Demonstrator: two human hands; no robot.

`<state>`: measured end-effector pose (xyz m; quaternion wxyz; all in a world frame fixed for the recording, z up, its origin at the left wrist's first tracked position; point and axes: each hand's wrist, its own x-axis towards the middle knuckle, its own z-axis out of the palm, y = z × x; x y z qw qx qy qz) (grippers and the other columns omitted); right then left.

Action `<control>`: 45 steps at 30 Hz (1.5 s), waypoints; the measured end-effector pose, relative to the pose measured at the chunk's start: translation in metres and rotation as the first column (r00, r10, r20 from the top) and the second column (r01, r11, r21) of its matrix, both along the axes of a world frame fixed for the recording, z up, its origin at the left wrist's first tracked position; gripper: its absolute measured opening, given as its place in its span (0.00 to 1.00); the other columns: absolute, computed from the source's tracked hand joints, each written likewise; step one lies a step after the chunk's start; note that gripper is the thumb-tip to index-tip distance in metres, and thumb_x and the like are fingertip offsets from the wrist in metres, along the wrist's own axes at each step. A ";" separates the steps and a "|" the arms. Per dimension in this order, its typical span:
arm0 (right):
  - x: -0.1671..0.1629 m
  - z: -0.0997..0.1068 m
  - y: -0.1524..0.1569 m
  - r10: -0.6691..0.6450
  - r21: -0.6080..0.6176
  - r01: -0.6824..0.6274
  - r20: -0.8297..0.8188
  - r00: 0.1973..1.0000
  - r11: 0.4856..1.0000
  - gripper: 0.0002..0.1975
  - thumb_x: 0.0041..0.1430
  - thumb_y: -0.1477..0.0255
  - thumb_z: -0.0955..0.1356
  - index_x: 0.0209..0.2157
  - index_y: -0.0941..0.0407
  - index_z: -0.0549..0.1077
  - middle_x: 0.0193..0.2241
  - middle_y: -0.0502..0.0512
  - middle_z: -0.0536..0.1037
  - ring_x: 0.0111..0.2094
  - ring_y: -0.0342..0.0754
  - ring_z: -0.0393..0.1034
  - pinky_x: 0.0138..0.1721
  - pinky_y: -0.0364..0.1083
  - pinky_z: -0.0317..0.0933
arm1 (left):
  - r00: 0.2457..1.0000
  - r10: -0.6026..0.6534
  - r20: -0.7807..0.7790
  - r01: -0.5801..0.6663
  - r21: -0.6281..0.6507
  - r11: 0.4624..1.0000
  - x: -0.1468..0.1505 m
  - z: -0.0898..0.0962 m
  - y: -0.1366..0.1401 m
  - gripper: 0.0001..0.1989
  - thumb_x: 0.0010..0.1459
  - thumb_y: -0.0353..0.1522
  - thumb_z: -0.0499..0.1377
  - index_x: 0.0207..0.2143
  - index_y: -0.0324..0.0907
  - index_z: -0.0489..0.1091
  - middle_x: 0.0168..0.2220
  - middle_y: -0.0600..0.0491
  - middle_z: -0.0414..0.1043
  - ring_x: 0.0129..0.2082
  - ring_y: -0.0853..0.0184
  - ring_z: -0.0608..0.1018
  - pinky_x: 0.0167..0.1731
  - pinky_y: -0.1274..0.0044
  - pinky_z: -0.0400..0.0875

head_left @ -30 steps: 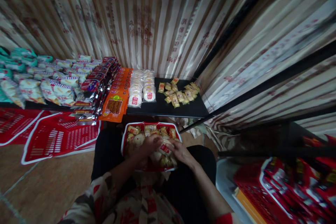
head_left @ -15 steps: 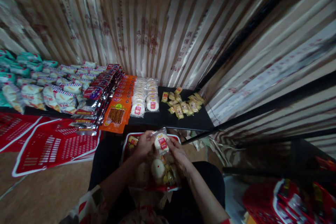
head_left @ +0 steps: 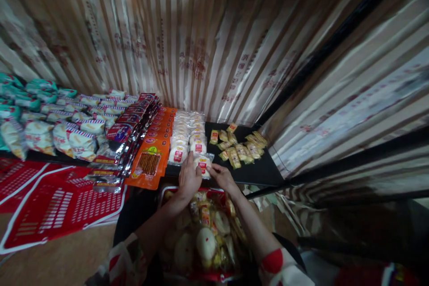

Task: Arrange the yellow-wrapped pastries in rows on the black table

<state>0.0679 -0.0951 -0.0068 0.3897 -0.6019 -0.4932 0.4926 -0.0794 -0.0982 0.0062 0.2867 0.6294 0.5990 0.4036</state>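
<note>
A round white packaged cake with a red label [head_left: 202, 165] is held between my two hands at the front edge of the black shelf [head_left: 248, 176]. My left hand [head_left: 190, 175] grips its left side, and my right hand [head_left: 222, 176] pinches its right edge. Just behind it stand two overlapping rows of the same white packaged cakes [head_left: 181, 138]. Below my forearms, a red basket with a pale rim [head_left: 163, 194] sits at my lap, with more white round cakes [head_left: 206, 243] and small yellow packets inside.
Small yellow packets [head_left: 239, 152] lie on the shelf to the right. Leftward are orange snack bags [head_left: 147, 161], dark red packets [head_left: 125, 132], white bags [head_left: 73, 136] and teal bags [head_left: 20, 96]. Red baskets [head_left: 63, 201] lie at left. A black pole [head_left: 321, 174] crosses the right side.
Both hands have moved forward from above the basket to the shelf edge, carrying the packaged cake. The view has tilted, and more of the basket's contents now shows.
</note>
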 end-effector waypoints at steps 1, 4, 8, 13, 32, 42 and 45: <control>0.000 0.000 0.005 -0.005 0.004 0.005 0.001 1.000 1.000 0.25 0.42 0.53 0.69 0.34 0.59 0.77 0.24 0.50 0.76 0.25 0.43 0.64 0.30 0.43 0.58 | 0.999 -0.016 -0.035 0.017 0.044 0.999 0.002 -0.003 -0.001 0.26 0.53 0.26 0.50 0.56 0.33 0.59 0.56 0.40 0.63 0.57 0.59 0.64 0.57 0.66 0.59; 0.003 -0.002 0.019 -0.004 0.003 0.004 0.024 1.000 1.000 0.24 0.42 0.53 0.69 0.33 0.60 0.77 0.22 0.49 0.74 0.23 0.42 0.62 0.28 0.42 0.56 | 0.989 -0.080 -0.124 0.092 0.093 0.991 0.007 -0.014 -0.005 0.25 0.52 0.24 0.49 0.55 0.34 0.60 0.58 0.42 0.60 0.59 0.60 0.61 0.59 0.66 0.58; 0.005 -0.008 0.033 -0.015 0.000 0.015 0.142 0.990 1.000 0.23 0.43 0.54 0.68 0.32 0.60 0.77 0.20 0.48 0.73 0.22 0.41 0.61 0.26 0.41 0.53 | 0.967 -0.136 -0.217 0.153 0.063 0.986 0.012 -0.026 -0.005 0.24 0.52 0.23 0.49 0.53 0.36 0.63 0.59 0.45 0.59 0.61 0.58 0.57 0.59 0.64 0.57; 0.004 -0.011 0.045 -0.049 0.043 0.037 0.333 0.942 0.998 0.15 0.47 0.59 0.67 0.29 0.56 0.76 0.23 0.49 0.75 0.25 0.44 0.66 0.27 0.42 0.55 | 0.952 -0.166 -0.257 0.183 0.044 0.982 0.015 -0.037 -0.001 0.26 0.52 0.22 0.47 0.56 0.33 0.60 0.61 0.43 0.54 0.63 0.56 0.51 0.60 0.62 0.56; -0.014 -0.021 0.060 -0.184 0.199 0.084 0.560 0.808 0.976 0.15 0.50 0.69 0.67 0.41 0.58 0.72 0.33 0.56 0.76 0.32 0.47 0.70 0.37 0.45 0.64 | 0.948 -0.116 -0.297 0.153 0.104 0.983 0.027 -0.059 0.024 0.31 0.47 0.19 0.46 0.57 0.25 0.56 0.62 0.37 0.50 0.64 0.56 0.42 0.60 0.61 0.54; -0.014 -0.003 0.079 -0.301 0.489 -0.198 0.758 0.579 0.850 0.22 0.60 0.67 0.58 0.55 0.56 0.63 0.55 0.62 0.63 0.55 0.56 0.55 0.55 0.55 0.52 | 0.902 -0.048 -0.429 0.228 0.378 0.897 0.033 -0.079 0.018 0.25 0.56 0.22 0.44 0.57 0.31 0.56 0.61 0.37 0.53 0.64 0.54 0.47 0.56 0.58 0.60; -0.015 0.007 0.112 -0.237 0.411 -0.308 0.849 0.473 0.858 0.24 0.60 0.67 0.58 0.57 0.57 0.60 0.60 0.60 0.56 0.62 0.56 0.45 0.59 0.57 0.44 | 0.886 -0.044 -0.462 0.223 0.340 0.914 0.035 -0.072 0.021 0.23 0.56 0.23 0.44 0.55 0.28 0.59 0.59 0.35 0.55 0.63 0.53 0.50 0.55 0.59 0.61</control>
